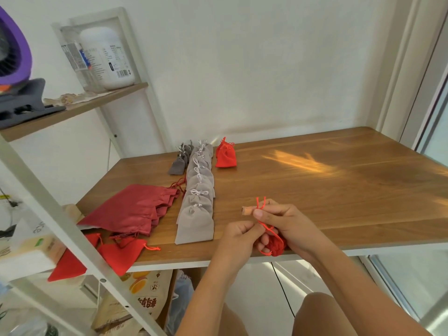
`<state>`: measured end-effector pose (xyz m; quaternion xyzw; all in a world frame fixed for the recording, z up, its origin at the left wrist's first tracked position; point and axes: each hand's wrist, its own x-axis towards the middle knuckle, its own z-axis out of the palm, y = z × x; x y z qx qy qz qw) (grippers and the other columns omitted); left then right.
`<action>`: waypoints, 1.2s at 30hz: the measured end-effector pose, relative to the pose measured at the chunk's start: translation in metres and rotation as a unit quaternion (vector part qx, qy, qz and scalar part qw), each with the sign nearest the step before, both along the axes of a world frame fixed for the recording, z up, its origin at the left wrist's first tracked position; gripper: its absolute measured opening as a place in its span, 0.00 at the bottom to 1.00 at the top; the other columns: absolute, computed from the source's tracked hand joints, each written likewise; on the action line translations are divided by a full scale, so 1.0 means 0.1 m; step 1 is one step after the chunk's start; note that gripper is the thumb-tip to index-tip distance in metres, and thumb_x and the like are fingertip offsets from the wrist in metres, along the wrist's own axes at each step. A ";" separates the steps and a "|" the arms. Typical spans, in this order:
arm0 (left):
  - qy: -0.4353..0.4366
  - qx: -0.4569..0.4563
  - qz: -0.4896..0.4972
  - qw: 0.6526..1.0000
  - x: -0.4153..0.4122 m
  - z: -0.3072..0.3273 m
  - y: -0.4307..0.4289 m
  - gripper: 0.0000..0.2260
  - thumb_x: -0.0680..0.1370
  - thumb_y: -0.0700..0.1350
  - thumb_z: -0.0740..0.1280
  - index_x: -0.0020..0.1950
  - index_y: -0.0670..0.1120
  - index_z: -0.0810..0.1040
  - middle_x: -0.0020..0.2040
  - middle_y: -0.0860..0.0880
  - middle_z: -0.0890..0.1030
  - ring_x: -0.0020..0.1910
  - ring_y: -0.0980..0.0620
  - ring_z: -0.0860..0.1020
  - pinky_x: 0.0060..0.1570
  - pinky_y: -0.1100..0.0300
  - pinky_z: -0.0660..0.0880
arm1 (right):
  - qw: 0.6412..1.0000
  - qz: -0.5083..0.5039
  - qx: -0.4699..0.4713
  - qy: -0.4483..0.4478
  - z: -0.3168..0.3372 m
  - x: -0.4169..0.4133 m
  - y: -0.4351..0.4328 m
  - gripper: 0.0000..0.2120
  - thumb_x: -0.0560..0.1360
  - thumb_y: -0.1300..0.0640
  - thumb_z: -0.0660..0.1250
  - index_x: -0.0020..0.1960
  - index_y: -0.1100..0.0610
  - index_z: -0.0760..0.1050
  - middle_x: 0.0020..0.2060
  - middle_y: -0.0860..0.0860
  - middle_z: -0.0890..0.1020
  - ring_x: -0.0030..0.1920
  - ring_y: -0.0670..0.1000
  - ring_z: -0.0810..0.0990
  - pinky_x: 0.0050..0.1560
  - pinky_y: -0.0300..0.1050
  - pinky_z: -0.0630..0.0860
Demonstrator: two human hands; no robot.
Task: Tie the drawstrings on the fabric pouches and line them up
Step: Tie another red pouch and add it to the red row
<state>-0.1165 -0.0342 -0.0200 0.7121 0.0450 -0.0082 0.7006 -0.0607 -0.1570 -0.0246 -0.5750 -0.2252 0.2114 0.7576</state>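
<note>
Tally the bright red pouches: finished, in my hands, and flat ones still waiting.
Cinched pouch standing beside the grey row: 1
Held pouch, gripped by left hand and right hand: 1
Flat pouches at the table's near left edge: at least 2; a shelf post hides part
Total: at least 4
</note>
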 end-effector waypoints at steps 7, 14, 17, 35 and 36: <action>-0.022 0.005 -0.007 1.000 -0.02 0.04 0.03 0.07 0.77 0.42 0.69 0.42 0.41 0.85 0.30 0.51 0.77 0.30 0.57 0.71 0.37 0.66 0.73 | 0.996 -0.023 -0.075 -0.036 0.01 0.05 -0.03 0.14 0.73 0.50 0.68 0.53 0.56 0.84 0.40 0.53 0.76 0.40 0.49 0.77 0.48 0.46 0.73; 0.030 -0.042 0.030 0.998 0.01 0.04 0.06 0.11 0.78 0.42 0.66 0.40 0.38 0.83 0.29 0.49 0.78 0.26 0.57 0.71 0.36 0.65 0.75 | 0.993 -0.090 -0.065 -0.047 -0.07 -0.02 -0.24 0.15 0.67 0.52 0.72 0.51 0.57 0.84 0.42 0.56 0.85 0.43 0.49 0.81 0.48 0.38 0.77; 0.044 -0.045 0.029 0.998 0.02 0.05 0.07 0.11 0.78 0.42 0.66 0.38 0.40 0.82 0.29 0.48 0.79 0.27 0.56 0.72 0.37 0.64 0.76 | 0.991 -0.092 -0.056 -0.082 -0.12 -0.07 -0.25 0.10 0.63 0.57 0.74 0.45 0.56 0.85 0.42 0.57 0.85 0.43 0.50 0.83 0.47 0.39 0.78; 0.121 -0.207 -0.043 0.970 0.02 0.16 0.16 0.07 0.70 0.37 0.69 0.47 0.39 0.81 0.36 0.44 0.83 0.32 0.54 0.81 0.42 0.60 0.81 | 0.973 -0.119 0.015 -0.199 -0.21 -0.14 -0.28 0.12 0.65 0.47 0.77 0.45 0.52 0.85 0.42 0.51 0.83 0.45 0.50 0.80 0.47 0.40 0.76; 0.120 -0.205 -0.044 0.970 0.03 0.15 0.16 0.07 0.69 0.37 0.70 0.47 0.39 0.81 0.36 0.44 0.82 0.33 0.54 0.81 0.43 0.60 0.81 | 0.974 -0.118 0.010 -0.194 -0.20 -0.14 -0.29 0.12 0.65 0.49 0.78 0.45 0.53 0.84 0.42 0.51 0.83 0.45 0.50 0.80 0.47 0.40 0.77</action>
